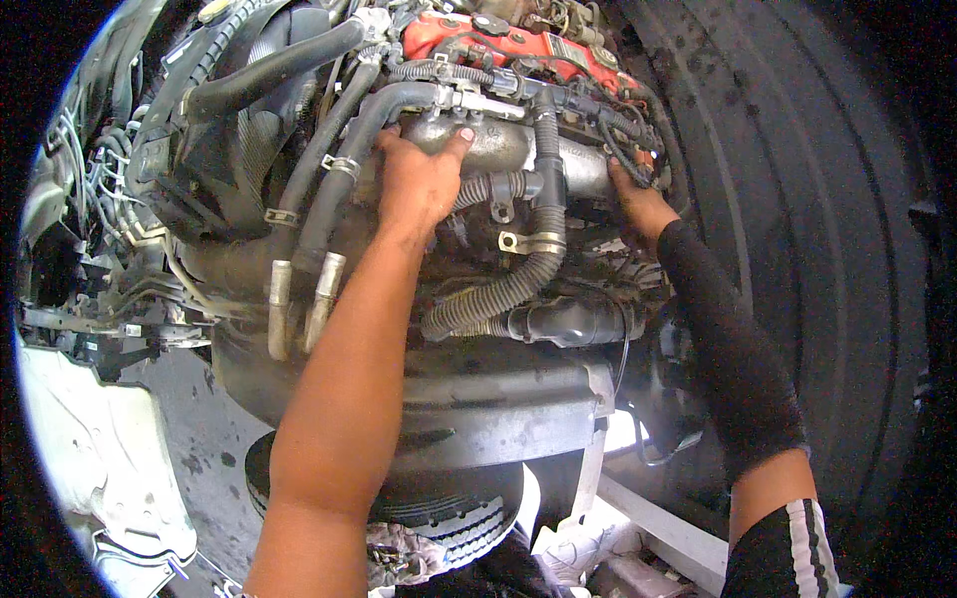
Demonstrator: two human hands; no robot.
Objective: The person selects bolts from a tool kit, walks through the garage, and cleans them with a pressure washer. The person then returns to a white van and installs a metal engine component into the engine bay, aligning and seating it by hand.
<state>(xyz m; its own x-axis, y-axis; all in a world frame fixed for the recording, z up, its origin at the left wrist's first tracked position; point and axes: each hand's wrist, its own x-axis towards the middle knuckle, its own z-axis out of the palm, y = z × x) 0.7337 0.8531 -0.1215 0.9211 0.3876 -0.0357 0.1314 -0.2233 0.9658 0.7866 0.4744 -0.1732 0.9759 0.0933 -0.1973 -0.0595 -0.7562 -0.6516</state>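
A silver cast-metal pipe (498,146), which looks like an intake manifold, runs across the engine below its red cover (518,45). My left hand (421,177) grips its left part, thumb on the metal and other fingers mostly hidden beside a black hose (384,108). At the right end of the pipe, my right hand (643,204) is closed around it, with its fingers partly out of sight behind wiring. Between my hands a ribbed black conduit (550,179) hangs down in front of the metal, with a small metal bracket (528,242) on it.
Two hoses with bare metal pipe ends (321,299) hang left of my left forearm. A black ribbed panel (788,199) rises on the right. Below are a grey curved guard (488,429), a tyre (469,533) and a white beam (668,528). Cables (120,189) crowd the far left.
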